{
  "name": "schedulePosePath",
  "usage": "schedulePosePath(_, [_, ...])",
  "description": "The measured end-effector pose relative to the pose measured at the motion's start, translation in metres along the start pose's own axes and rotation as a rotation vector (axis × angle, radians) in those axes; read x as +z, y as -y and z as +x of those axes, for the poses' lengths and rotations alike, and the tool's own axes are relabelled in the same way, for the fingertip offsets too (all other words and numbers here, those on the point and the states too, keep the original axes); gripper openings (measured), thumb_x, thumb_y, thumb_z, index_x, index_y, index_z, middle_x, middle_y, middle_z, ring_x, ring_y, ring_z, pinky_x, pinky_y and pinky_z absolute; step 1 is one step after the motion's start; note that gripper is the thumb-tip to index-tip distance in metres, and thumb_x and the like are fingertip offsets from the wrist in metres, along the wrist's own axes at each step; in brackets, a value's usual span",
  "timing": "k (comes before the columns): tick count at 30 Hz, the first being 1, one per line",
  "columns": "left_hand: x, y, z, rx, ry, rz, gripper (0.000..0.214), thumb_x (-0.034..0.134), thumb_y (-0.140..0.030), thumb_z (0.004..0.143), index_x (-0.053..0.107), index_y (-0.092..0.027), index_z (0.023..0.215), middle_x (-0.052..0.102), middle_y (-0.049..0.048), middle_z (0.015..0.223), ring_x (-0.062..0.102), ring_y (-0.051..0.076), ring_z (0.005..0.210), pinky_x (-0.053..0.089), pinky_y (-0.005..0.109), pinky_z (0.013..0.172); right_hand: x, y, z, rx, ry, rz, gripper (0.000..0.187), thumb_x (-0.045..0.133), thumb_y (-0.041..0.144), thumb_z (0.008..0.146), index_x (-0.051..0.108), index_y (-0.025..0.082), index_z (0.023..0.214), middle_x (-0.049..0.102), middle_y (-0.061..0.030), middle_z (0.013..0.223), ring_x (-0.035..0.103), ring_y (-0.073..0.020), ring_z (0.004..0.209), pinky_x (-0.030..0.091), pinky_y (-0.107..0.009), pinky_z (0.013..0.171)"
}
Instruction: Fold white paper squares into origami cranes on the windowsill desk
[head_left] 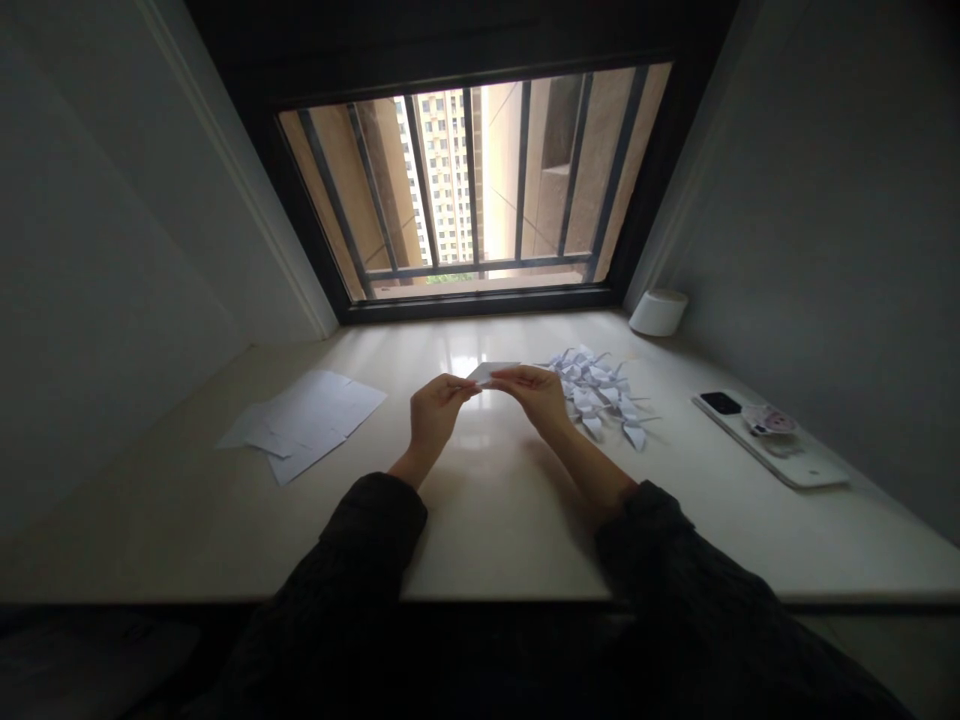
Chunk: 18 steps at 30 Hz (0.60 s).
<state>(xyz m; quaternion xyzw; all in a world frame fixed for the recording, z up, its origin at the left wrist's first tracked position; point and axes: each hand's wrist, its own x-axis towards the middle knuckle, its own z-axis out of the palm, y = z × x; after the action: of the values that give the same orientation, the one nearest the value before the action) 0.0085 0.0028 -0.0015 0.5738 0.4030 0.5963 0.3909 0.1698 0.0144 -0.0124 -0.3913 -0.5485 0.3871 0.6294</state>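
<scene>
A small folded piece of white paper (495,369) is held up over the middle of the sill, between my two hands. My left hand (436,408) pinches its near left corner with thumb and fingers. On the other side, my right hand (536,395) grips its right part, the fingers lying across the near edge. How many folds it has I cannot make out. Just beyond my right hand lies a heap of several folded white paper cranes (596,385), partly hidden by that hand. To the left rests a loose stack of white paper sheets (322,415).
The pale, glossy sill (480,530) ends at a front edge near my body. At the right lies a white phone (795,455) with a sticker-like grip on it. A white round object (658,312) stands in the far right corner. A dark-framed, barred window (480,310) closes off the back.
</scene>
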Motion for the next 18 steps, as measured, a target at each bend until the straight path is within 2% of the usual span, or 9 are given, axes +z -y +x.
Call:
schedulePosePath(6, [-0.003, 0.003, 0.004, -0.026, 0.002, -0.031, 0.019, 0.077, -0.032, 0.062, 0.068, -0.018, 0.071, 0.070, 0.0021, 0.071, 0.064, 0.015, 0.070, 0.051, 0.030, 0.071, -0.005, 0.002, 0.002, -0.021, 0.046, -0.036, 0.020, 0.077, 0.039, 0.063, 0.076, 0.024, 0.077, 0.075, -0.0029, 0.078, 0.069, -0.0242, 0.079, 0.054, -0.039, 0.078])
schedulePosePath(11, [-0.002, 0.005, 0.003, -0.023, 0.012, -0.024, 0.019, 0.076, -0.031, 0.063, 0.069, -0.017, 0.073, 0.070, 0.0025, 0.072, 0.065, 0.016, 0.071, 0.052, 0.030, 0.071, -0.003, 0.003, 0.001, -0.063, -0.001, -0.102, 0.017, 0.075, 0.039, 0.067, 0.075, 0.023, 0.073, 0.074, -0.0026, 0.073, 0.068, -0.0222, 0.073, 0.054, -0.037, 0.076])
schedulePosePath(14, [-0.001, 0.006, 0.002, -0.037, 0.006, -0.046, 0.020, 0.077, -0.032, 0.063, 0.069, -0.017, 0.074, 0.070, 0.0028, 0.072, 0.066, 0.016, 0.070, 0.052, 0.030, 0.070, 0.001, 0.000, 0.000, -0.032, -0.028, -0.024, 0.017, 0.076, 0.038, 0.065, 0.074, 0.022, 0.071, 0.073, -0.0025, 0.073, 0.068, -0.0209, 0.073, 0.053, -0.036, 0.077])
schedulePosePath(18, [0.001, 0.007, 0.001, -0.070, -0.040, -0.095, 0.023, 0.078, -0.033, 0.062, 0.069, -0.016, 0.076, 0.071, 0.0033, 0.073, 0.067, 0.016, 0.070, 0.053, 0.031, 0.071, 0.009, -0.001, -0.004, 0.088, -0.050, 0.170, 0.020, 0.078, 0.036, 0.061, 0.074, 0.022, 0.075, 0.074, -0.0023, 0.078, 0.069, -0.0197, 0.076, 0.054, -0.037, 0.080])
